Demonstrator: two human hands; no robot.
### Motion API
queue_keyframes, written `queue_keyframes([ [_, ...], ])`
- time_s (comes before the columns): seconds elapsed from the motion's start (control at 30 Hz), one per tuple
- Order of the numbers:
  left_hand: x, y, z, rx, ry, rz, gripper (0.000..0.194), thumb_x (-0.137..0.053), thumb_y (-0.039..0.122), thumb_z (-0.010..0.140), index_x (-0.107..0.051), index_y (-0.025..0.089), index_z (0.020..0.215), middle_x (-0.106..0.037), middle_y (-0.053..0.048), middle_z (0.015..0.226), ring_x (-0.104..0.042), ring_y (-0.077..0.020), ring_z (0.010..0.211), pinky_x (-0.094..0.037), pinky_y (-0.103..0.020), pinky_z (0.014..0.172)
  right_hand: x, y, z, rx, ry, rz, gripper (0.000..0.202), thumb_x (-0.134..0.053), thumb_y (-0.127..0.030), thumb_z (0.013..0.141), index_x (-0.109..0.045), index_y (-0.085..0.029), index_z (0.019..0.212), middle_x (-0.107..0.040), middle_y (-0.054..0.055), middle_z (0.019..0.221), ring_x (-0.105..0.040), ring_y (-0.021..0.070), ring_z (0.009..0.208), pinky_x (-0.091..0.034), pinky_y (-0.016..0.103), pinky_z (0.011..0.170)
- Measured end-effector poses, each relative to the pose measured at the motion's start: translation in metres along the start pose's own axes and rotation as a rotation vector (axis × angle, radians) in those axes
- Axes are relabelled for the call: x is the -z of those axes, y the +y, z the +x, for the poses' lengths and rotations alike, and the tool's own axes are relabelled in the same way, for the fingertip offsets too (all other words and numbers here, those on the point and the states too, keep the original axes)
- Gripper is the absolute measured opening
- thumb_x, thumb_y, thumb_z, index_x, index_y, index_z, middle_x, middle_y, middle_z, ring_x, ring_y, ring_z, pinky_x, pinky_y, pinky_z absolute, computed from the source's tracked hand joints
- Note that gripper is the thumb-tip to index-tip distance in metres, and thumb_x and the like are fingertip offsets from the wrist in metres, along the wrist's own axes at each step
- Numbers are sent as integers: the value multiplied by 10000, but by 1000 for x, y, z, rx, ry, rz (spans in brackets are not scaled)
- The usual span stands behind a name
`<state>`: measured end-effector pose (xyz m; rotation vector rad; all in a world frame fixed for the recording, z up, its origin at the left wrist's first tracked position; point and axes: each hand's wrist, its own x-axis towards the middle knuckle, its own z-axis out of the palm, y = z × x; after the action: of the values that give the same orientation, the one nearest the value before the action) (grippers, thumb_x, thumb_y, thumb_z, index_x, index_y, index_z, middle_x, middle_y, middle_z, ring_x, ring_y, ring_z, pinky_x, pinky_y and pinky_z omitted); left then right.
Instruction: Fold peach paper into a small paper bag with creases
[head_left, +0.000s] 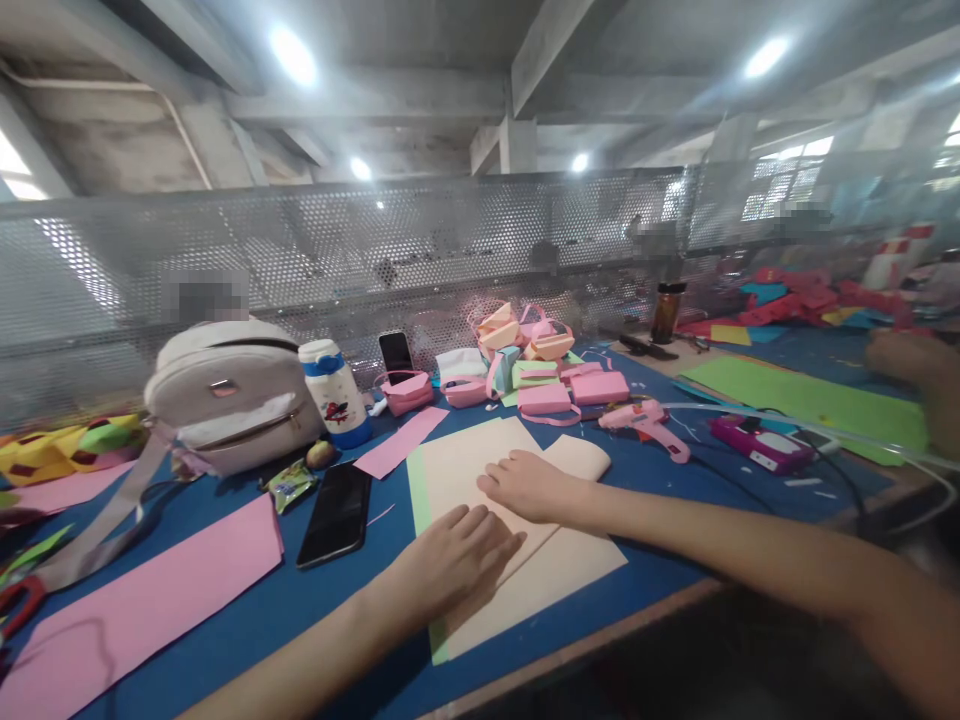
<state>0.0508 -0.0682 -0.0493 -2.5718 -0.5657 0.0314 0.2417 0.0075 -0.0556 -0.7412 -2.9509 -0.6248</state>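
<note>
Cream paper (pixel 577 580) lies on the blue table in front of me, with light green paper (pixel 418 490) showing under its left edge. One part of the cream paper is folded over toward the right and curls up at its right end. My left hand (pixel 459 560) rests on the fold, palm down, fingers stretched out. Just above and to the right, my right hand (pixel 529 487) presses flat on the folded part, its fingers spread a little. Neither hand grips anything. What lies under the palms is hidden.
A black phone (pixel 335 515), pink paper (pixel 165 590), a backpack (pixel 232 400) and a bottle (pixel 335 395) stand or lie left. Small pink paper bags (pixel 544 400) sit behind. A pink glue gun (pixel 649 422), power strip (pixel 761 443) and another person's hand (pixel 896 355) are right.
</note>
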Motion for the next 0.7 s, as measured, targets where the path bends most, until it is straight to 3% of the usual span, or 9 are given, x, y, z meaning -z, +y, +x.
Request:
queue_keyframes([
  [0.23,17,21,-23,105,65,-261,312,-427,97,987,-522,190,1270,-653,-86,1108,-605,-218,1052,-487,-340,904,-2,1,-2,11,4,-14,199,-421,-89,957,-513,-136,1127,-646,97,970,-642,230,809,-440,360,664],
  [0.37,27,28,-43,61,17,-402,511,-536,132,895,-431,169,1393,-615,-134,1272,-583,-277,1142,-491,-416,959,-8,1,-2,0,9,-13,210,-427,-90,954,-500,-134,1146,-642,105,975,-642,231,817,-428,356,658],
  [0.47,27,31,-57,107,25,-472,681,-563,132,830,-339,174,1471,-593,-145,1332,-578,-303,1165,-501,-448,962,-11,1,-2,-7,8,-13,212,-427,-91,954,-496,-135,1150,-642,107,977,-643,232,823,-424,355,658],
  [0.7,33,35,-77,170,57,-513,635,-502,132,904,-322,244,1503,-632,-103,1301,-612,-268,1128,-523,-399,936,-9,1,-2,-28,4,-11,214,-418,-94,959,-495,-136,1153,-645,107,992,-644,234,841,-431,350,651],
])
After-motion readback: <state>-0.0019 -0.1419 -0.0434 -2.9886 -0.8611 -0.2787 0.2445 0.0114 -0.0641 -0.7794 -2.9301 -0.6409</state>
